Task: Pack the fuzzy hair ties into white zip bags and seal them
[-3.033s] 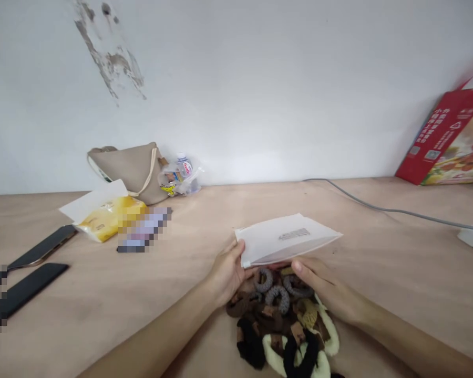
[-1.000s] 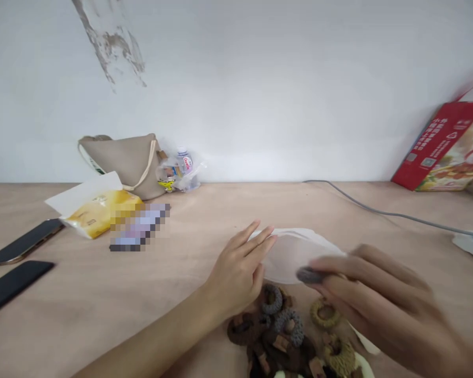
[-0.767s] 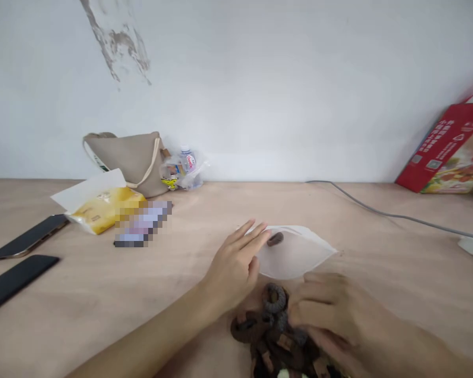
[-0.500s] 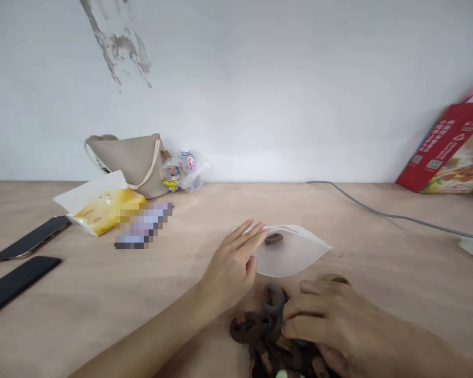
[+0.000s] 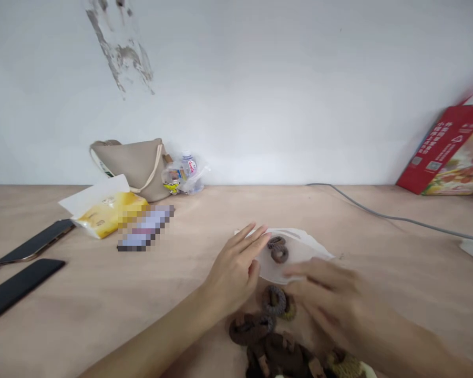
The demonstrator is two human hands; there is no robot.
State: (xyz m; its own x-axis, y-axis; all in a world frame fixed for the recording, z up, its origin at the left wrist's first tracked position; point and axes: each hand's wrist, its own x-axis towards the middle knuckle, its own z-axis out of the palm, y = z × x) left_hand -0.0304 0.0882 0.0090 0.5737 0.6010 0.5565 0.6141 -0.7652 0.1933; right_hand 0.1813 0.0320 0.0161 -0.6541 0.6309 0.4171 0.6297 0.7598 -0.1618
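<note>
A frosted white pouch lies flat on the wooden table, and two brown hair ties show in its mouth. My left hand rests at the pouch's left edge with fingers stretched out, touching it. My right hand is blurred by motion just in front of the pouch's opening; its fingers look extended, and I cannot make out anything in them. A heap of brown, grey and tan hair ties sits between my forearms at the near edge.
At the back left stand a beige bag, a small bottle in plastic and a yellow packet. Two dark phones lie at the far left. A grey cable runs right toward a red box.
My right hand took ties from the heap and carried them to the pouch; one tie showed in it before, two show now. The left hand kept still on the pouch's edge.
</note>
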